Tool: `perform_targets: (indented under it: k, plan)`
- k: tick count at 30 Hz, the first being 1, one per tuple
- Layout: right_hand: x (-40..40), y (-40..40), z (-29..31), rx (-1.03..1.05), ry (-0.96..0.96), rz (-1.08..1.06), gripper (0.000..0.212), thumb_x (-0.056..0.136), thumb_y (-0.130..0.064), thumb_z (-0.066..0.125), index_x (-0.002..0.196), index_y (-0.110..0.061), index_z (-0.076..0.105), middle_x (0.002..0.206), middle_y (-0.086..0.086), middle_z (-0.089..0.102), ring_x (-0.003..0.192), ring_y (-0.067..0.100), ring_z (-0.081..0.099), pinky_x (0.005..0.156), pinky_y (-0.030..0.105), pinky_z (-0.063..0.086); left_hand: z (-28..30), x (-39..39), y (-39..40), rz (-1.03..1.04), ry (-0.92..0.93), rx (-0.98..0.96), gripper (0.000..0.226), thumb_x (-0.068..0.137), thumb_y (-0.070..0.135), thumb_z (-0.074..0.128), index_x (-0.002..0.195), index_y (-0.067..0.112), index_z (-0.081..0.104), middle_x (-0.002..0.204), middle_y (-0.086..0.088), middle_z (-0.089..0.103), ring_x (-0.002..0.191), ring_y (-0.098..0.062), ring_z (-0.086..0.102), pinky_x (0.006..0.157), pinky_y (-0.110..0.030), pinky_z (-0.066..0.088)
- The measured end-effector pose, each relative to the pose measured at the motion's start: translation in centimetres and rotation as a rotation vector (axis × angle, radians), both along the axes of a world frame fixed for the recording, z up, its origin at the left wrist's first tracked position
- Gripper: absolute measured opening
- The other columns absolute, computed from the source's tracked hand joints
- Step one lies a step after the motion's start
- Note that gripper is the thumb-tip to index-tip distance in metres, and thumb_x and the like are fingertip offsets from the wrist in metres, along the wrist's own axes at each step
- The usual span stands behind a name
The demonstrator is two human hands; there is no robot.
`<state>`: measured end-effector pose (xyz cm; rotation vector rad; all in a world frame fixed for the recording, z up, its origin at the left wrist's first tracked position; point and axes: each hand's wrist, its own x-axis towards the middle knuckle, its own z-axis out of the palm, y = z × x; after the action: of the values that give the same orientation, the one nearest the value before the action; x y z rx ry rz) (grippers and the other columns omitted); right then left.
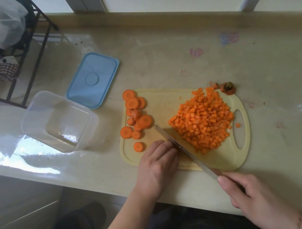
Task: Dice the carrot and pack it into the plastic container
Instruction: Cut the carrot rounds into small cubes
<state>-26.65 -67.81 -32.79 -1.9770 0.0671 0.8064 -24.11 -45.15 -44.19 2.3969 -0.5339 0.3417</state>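
- While a large heap of diced carrot [204, 120] already covers the right half of the cutting board [165, 100], a cluster of carrot rounds [136, 116] on the board's left side is not yet cut, so the dicing step looks well along but unfinished.
- The right hand [260, 200] is closed around the handle of the knife [179, 147], whose blade runs diagonally across the board between the rounds and the heap.
- The left hand [158, 163] rests on the board's near edge, fingers curled down right against the blade; what it pins there is hidden, so I cannot tell whether it holds anything.
- The plastic container [57, 121] stands open and empty on the counter [176, 58], to the left of the board, with its blue lid [93, 80] lying flat just behind it.
- The next move, as I judge it, calls for pulling rounds into the bare strip under the blade, stacking them and cutting strips, then cubes.
- Room is tight: the heap crowds the blade on the right, one cube [238, 125] sits by the handle hole, and the board's near corner slightly overhangs the counter's front edge.
- The carrot top [227, 88] lies off the board's far right corner, out of the way.
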Motion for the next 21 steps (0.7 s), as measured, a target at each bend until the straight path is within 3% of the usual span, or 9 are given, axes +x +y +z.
perform_targets:
  k: [3, 7, 10, 14, 17, 19, 21]
  plan:
    - [0.4, 0.2, -0.3, 0.031, -0.019, -0.042, 0.04, 0.084, -0.05, 0.044, 0.118, -0.039, 0.064, 0.045, -0.016, 0.046, 0.045, 0.002, 0.044, 0.051, 0.013, 0.036, -0.2, -0.2, 0.1, -0.004, -0.009, 0.014, 0.008, 0.093, 0.009, 0.075, 0.096, 0.002, 0.077, 0.103, -0.01, 0.071, 0.094, -0.028, 0.066, 0.082, -0.036, 0.057]
    - [-0.2, -0.8, -0.2, 0.06, 0.063, -0.115, 0.044, 0.08, -0.057, 0.046, 0.116, -0.042, 0.066, 0.046, -0.006, 0.034, 0.044, 0.003, 0.036, 0.045, 0.02, 0.034, -0.2, -0.5, 0.5, 0.0, -0.017, 0.015, 0.011, 0.091, 0.008, 0.077, 0.099, 0.0, 0.077, 0.101, -0.012, 0.07, 0.095, -0.029, 0.066, 0.083, -0.037, 0.056]
    - [-0.5, -0.8, 0.3, 0.074, 0.081, -0.068, 0.042, 0.08, -0.058, 0.047, 0.118, -0.048, 0.063, 0.044, -0.01, 0.037, 0.043, 0.002, 0.04, 0.048, 0.017, 0.035, 0.0, -0.6, 0.4, 0.018, -0.041, 0.022, 0.01, 0.091, 0.009, 0.077, 0.097, 0.001, 0.077, 0.101, -0.011, 0.07, 0.094, -0.031, 0.064, 0.084, -0.036, 0.055]
    - [-0.6, -0.5, 1.3, 0.035, 0.054, -0.015, 0.041, 0.082, -0.048, 0.048, 0.118, -0.041, 0.065, 0.047, -0.032, 0.048, 0.052, -0.013, 0.052, 0.053, 0.004, 0.036, 0.1, -0.5, 0.4, 0.004, -0.011, 0.005, 0.009, 0.094, 0.008, 0.073, 0.097, 0.001, 0.077, 0.102, -0.01, 0.071, 0.091, -0.029, 0.065, 0.079, -0.038, 0.055]
    - [-0.9, -0.6, 1.2, -0.014, 0.036, -0.011, 0.042, 0.079, -0.054, 0.045, 0.117, -0.048, 0.063, 0.051, -0.037, 0.05, 0.058, -0.016, 0.052, 0.06, 0.004, 0.038, 0.0, -0.5, 0.4, -0.003, 0.006, -0.007, 0.011, 0.096, 0.009, 0.07, 0.097, 0.001, 0.077, 0.103, -0.01, 0.072, 0.093, -0.027, 0.067, 0.08, -0.036, 0.056]
    - [-0.7, -0.2, 1.1, -0.009, 0.02, -0.009, 0.032, 0.081, -0.055, 0.043, 0.106, -0.057, 0.064, 0.052, -0.033, 0.053, 0.056, -0.011, 0.052, 0.06, 0.006, 0.04, 0.0, -0.6, 0.2, 0.011, 0.006, -0.02, 0.011, 0.096, 0.009, 0.069, 0.096, 0.001, 0.077, 0.104, -0.009, 0.072, 0.093, -0.026, 0.067, 0.081, -0.035, 0.056]
    - [0.0, 0.4, 0.8, 0.037, 0.011, 0.011, 0.026, 0.089, -0.044, 0.044, 0.081, -0.06, 0.063, 0.049, -0.033, 0.049, 0.054, -0.011, 0.051, 0.056, 0.005, 0.038, 0.0, -0.7, 0.0, 0.018, 0.011, -0.036, 0.012, 0.096, 0.009, 0.068, 0.095, 0.001, 0.077, 0.105, -0.009, 0.073, 0.094, -0.026, 0.067, 0.083, -0.033, 0.056]
